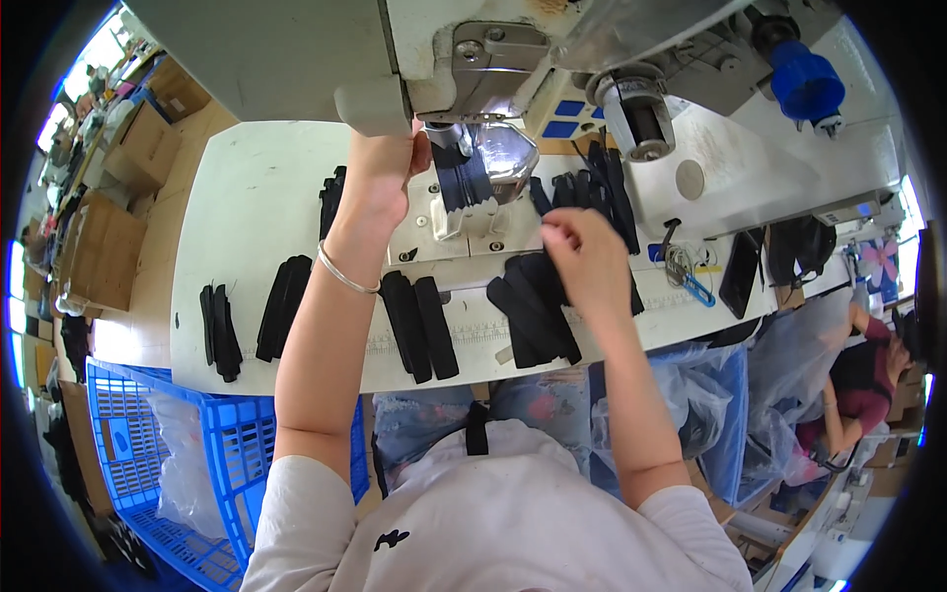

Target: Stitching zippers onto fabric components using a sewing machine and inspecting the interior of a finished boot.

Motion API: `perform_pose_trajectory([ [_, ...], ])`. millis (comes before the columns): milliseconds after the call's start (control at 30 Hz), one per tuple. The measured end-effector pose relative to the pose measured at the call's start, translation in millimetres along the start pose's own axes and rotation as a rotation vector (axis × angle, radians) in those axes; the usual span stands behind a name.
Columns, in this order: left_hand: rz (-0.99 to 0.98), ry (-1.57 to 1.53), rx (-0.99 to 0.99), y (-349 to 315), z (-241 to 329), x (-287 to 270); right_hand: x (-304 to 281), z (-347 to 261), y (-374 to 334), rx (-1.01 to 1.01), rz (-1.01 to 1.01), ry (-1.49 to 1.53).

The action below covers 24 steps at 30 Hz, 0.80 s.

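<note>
Nearest us, our right hand [582,259] pinches the top of a pile of black fabric pieces [533,306] beneath it. Farther off, our left hand [380,178] grips a black strip [462,178] under the sewing machine [395,59].

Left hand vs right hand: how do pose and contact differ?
The left hand reaches far forward to the sewing machine head, by the black strip under it; the right hand sits nearer the body, over the black pieces. Only the left wrist wears a silver bangle. Both are bare.
</note>
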State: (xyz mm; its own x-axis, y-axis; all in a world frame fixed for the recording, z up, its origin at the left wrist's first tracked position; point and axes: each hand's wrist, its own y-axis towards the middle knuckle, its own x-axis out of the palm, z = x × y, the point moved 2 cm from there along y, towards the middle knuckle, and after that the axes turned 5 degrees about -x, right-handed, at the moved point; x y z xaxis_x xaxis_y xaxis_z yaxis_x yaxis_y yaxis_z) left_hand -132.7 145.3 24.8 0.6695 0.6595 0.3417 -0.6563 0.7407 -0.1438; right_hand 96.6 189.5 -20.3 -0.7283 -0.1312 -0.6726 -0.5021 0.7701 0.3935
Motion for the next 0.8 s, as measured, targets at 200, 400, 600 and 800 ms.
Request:
perform_pose_trajectory([
  [200, 0.017, -0.090, 0.158, -13, 9, -24, 12, 35, 3, -0.165, 0.025, -0.576],
  [400, 0.126, 0.382, 0.089, -22, -15, -94, -4, 26, 5, -0.074, 0.221, -0.214],
  [600, 0.067, 0.315, -0.013, -24, -36, -112, -38, 15, -13, 0.104, 0.291, 0.381],
  [800, -0.014, 0.258, 0.013, -54, -19, -86, -39, 3, -52, 0.238, 0.202, 0.605],
])
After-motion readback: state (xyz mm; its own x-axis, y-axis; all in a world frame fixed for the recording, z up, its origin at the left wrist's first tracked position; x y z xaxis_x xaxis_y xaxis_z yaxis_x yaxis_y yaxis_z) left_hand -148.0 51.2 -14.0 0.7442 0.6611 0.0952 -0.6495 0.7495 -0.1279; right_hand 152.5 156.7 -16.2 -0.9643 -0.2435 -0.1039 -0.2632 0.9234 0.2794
